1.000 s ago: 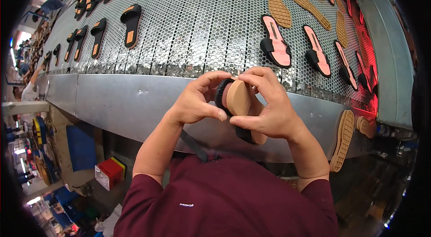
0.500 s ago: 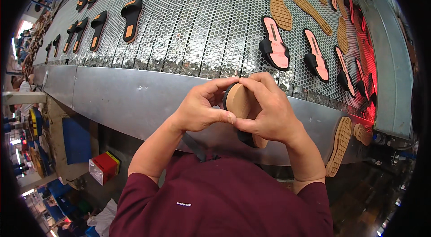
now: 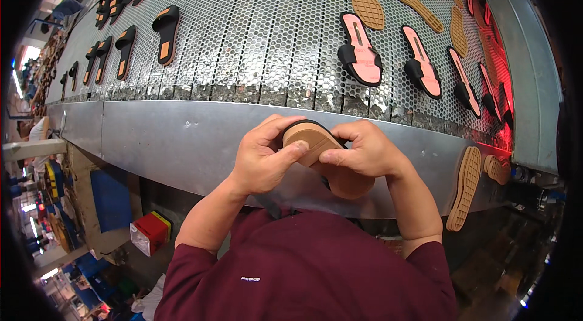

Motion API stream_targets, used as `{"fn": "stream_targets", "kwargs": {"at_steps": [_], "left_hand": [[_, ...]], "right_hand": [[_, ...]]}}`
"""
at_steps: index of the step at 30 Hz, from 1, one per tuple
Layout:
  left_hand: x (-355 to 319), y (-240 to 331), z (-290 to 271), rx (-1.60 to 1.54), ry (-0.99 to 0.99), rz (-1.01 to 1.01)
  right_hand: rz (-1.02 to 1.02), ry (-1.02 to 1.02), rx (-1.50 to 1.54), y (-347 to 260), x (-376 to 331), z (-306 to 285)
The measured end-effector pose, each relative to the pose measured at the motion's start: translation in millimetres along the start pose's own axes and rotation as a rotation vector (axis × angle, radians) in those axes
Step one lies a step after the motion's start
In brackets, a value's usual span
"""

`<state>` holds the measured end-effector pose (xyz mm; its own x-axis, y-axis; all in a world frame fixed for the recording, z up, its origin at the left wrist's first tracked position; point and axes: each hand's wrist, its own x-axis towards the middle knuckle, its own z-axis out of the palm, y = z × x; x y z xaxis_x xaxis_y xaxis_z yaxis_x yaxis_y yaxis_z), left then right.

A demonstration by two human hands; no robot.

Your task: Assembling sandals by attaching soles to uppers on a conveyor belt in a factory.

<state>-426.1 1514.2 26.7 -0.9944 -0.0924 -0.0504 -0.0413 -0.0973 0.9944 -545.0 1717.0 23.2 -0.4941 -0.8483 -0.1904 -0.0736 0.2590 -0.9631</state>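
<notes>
Both my hands grip one slide sandal point(image 3: 311, 139) just above the metal ledge at the conveyor's near side. Its tan outsole is turned toward me, and a thin black rim shows along the far edge. My left hand point(image 3: 260, 157) wraps one end, the thumb pressing on the tan sole. Around the middle, my right hand point(image 3: 371, 150) closes with its thumb on the sole too, close to the other thumb. The lower end of the sandal hangs below my right hand; the strap is mostly hidden.
On the perforated conveyor point(image 3: 255, 47), pink-insoled black sandal uppers point(image 3: 364, 57) and loose tan soles point(image 3: 367, 2) lie at right, finished black slides point(image 3: 164, 35) at left. More tan soles point(image 3: 464, 190) rest on the metal ledge point(image 3: 194, 139). Red light glows beside the grey housing point(image 3: 531, 84).
The sandal has tipped so that more of its tan sole faces me. My left thumb has moved onto the sole, and the right thumb presses flat beside it.
</notes>
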Motion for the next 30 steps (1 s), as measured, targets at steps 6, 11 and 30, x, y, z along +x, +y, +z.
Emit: {"fn": "stream_targets", "kwargs": {"at_steps": [6,11,30], "left_hand": [[2.0,-1.2,1.1,0.03,-0.035,0.03],[8.2,22.1,-3.8,0.202,0.004,0.017],[142.3,-70.2,64.2,0.046,0.05,-0.544]], "right_hand": [[-0.025,-0.026,-0.001,5.3,-4.9,-1.6],[-0.341,0.228,-0.068,11.1,-3.2,-6.5],[0.193,0.785,0.113,127.8,83.9,-125.1]]}}
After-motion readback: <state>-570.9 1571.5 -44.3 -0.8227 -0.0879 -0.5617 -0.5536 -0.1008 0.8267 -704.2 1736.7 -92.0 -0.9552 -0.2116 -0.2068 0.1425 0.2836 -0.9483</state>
